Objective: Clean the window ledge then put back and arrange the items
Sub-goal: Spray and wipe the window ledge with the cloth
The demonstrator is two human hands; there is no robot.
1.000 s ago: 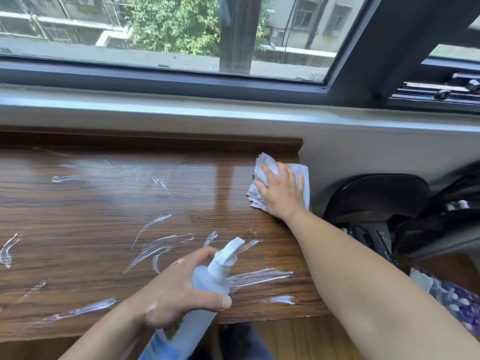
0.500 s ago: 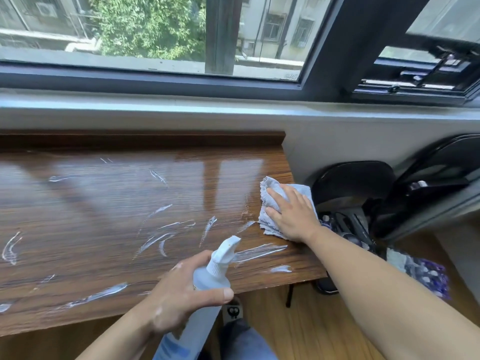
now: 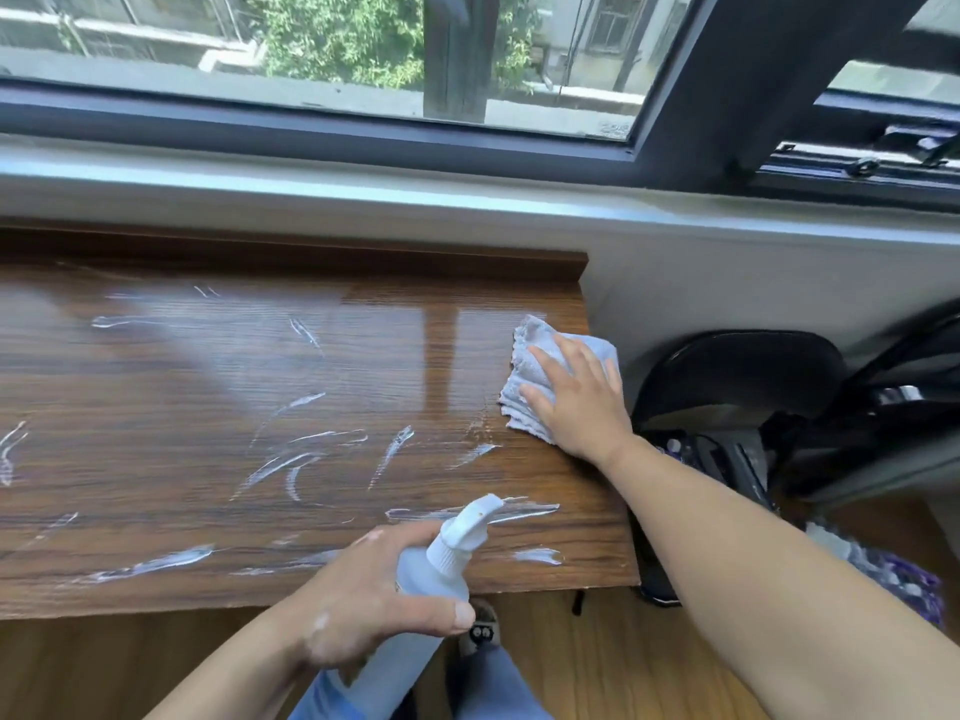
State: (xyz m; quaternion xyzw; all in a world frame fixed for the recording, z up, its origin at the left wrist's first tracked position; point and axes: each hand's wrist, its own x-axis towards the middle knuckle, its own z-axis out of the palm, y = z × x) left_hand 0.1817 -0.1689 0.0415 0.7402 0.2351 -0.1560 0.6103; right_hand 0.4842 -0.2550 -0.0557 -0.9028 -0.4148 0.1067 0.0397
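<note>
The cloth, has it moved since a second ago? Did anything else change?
Yes. The right hand, pressing flat on the cloth, slid it out of the back corner of the wooden ledge toward the person, along the right end. Nothing was picked up or let go. The left hand still holds the spray bottle, and the white foam streaks are unwiped.

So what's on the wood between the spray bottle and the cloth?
Only white streaks of cleaner on the wooden ledge, in the head view; no object separates spray bottle and cloth.
</note>
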